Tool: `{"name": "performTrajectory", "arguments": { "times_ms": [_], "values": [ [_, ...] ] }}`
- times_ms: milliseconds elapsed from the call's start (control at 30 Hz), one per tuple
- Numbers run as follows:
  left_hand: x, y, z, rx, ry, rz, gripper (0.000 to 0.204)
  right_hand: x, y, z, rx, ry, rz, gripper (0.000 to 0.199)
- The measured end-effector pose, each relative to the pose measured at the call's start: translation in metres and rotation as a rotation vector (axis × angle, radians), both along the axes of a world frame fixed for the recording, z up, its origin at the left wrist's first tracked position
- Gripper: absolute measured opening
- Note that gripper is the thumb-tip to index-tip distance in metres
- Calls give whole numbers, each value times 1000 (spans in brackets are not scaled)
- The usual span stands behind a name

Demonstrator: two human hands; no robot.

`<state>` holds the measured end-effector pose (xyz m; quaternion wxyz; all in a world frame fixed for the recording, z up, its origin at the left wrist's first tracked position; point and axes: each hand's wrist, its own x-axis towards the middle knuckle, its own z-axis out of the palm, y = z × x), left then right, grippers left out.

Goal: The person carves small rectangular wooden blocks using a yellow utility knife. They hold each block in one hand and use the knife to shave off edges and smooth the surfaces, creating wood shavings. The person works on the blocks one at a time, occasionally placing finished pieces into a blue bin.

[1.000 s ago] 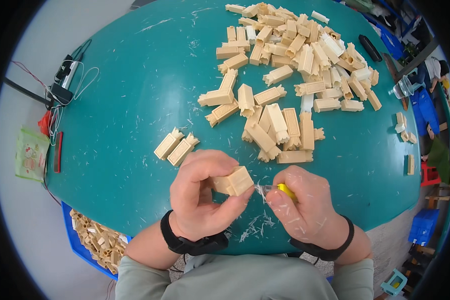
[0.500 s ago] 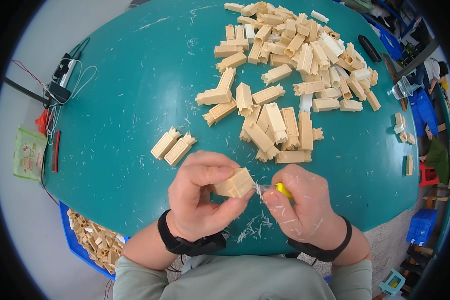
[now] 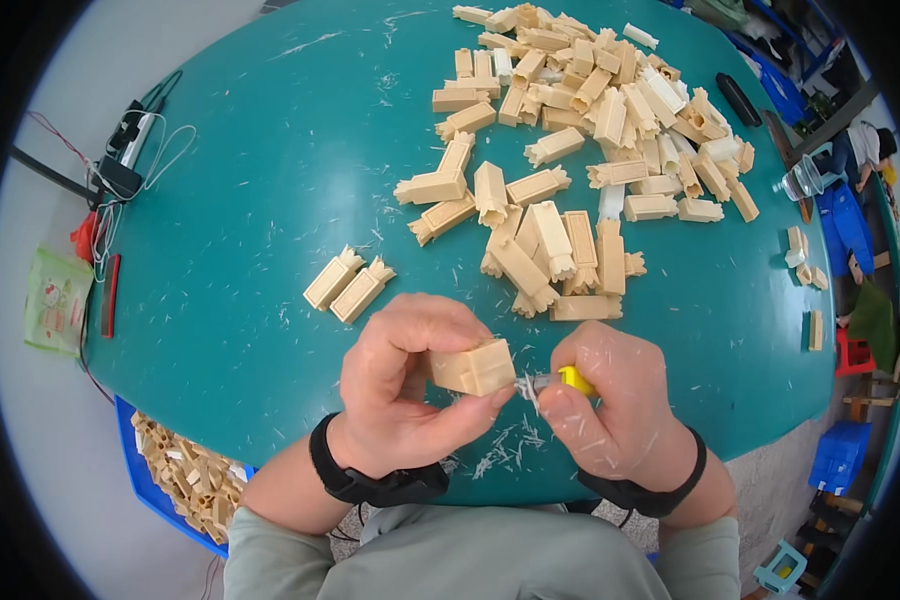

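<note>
Held block: a cream-coloured, square-sided block with a smooth end [image 3: 486,369], held above the table in the left hand; the landmark for all places below.
Left hand: a bare hand [image 3: 398,385] at the block's left, its thumb on the near side and fingers on the far side, clamped on it.
Right hand: a bare hand [image 3: 615,400] to the block's right, fingers curled tight around the tool's handle.
Cutting tool: a yellow-handled tool with a narrow grey blade [image 3: 575,380], pointing at the block's right side; whether the blade touches it cannot be told.
Shavings: thin white slivers [image 3: 491,461] nearer the person than the block; others cling to the blade and right hand.
Paired blocks: two cream, jagged-ended blocks [image 3: 360,291], side by side, beyond and left of the block.
Heap: cream and white jagged-ended blocks [image 3: 611,118], piled beyond the block.
Table: a green, smooth tabletop [image 3: 250,220] beneath the block.
</note>
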<state>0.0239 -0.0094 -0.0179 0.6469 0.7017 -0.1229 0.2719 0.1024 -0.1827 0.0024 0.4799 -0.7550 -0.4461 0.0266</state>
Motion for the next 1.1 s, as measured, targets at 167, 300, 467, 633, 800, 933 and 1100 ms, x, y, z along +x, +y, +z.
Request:
{"name": "performTrajectory", "arguments": {
  "times_ms": [167,300,467,633,800,933,1100],
  "values": [
    [1,1,-2,36,-16,9,44,-1,0,0,-20,-28,0,27],
    [-2,0,-2,32,25,-3,43,1,0,-3,-40,-58,-5,28],
    [-2,2,-1,10,51,-62,44,4,0,-3,-43,-79,-17,29],
    [-2,2,0,-3,61,-65,41,5,0,-2,-41,-84,-5,30],
    [-1,2,8,176,25,-336,42,15,1,-13,-125,-55,-126,29],
    [-3,2,7,-52,218,-241,35,13,-1,-4,-35,137,-71,28],
    [4,5,1,36,214,-145,52,11,-5,4,12,161,-25,28]
  ]
}}
